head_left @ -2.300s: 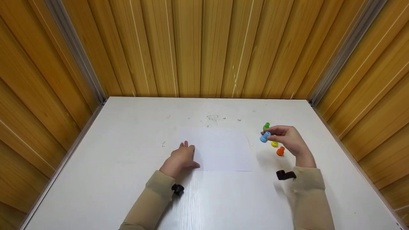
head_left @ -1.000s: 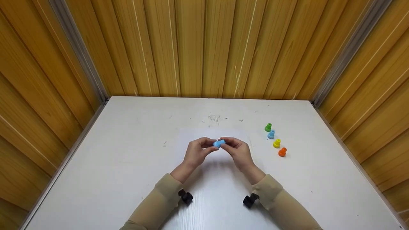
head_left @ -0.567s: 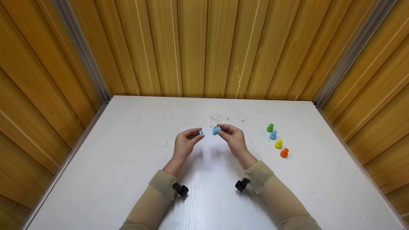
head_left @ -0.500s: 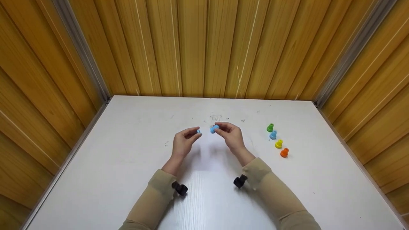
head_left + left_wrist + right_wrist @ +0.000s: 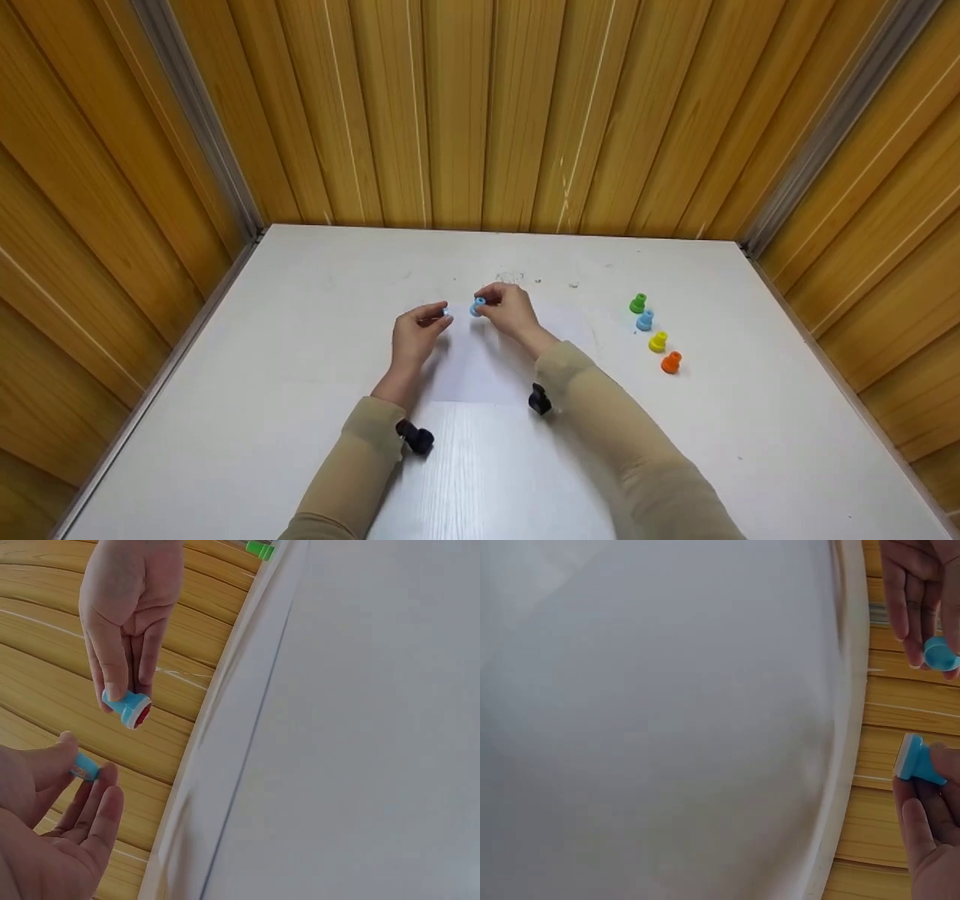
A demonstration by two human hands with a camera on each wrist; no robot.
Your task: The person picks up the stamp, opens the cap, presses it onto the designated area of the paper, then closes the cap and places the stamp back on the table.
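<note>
My right hand (image 5: 511, 311) pinches a light blue toy stamp (image 5: 478, 306) by its narrow handle, over the far part of a white paper sheet (image 5: 480, 375). The stamp's red face (image 5: 142, 717) shows inside a white rim in the left wrist view. Between thumb and fingers, my left hand (image 5: 416, 334) holds the stamp's small round blue cap (image 5: 940, 655), just left of the stamp. Cap and stamp are apart. In the right wrist view the stamp body (image 5: 919, 761) stands out from the right fingertips, its flat end facing away from the hand.
Toward the right of the white table (image 5: 750, 450) stand a green stamp (image 5: 637, 303), another light blue one (image 5: 645, 320), a yellow one (image 5: 658, 342) and an orange one (image 5: 672, 363), in a slanting row. Wood-look panels (image 5: 487, 112) wall the table's back and sides.
The right hand has brought the blue stamp from the row to the paper. The cap has come off into the left hand. Both hands have since shifted left, and the stamp has turned more upright.
</note>
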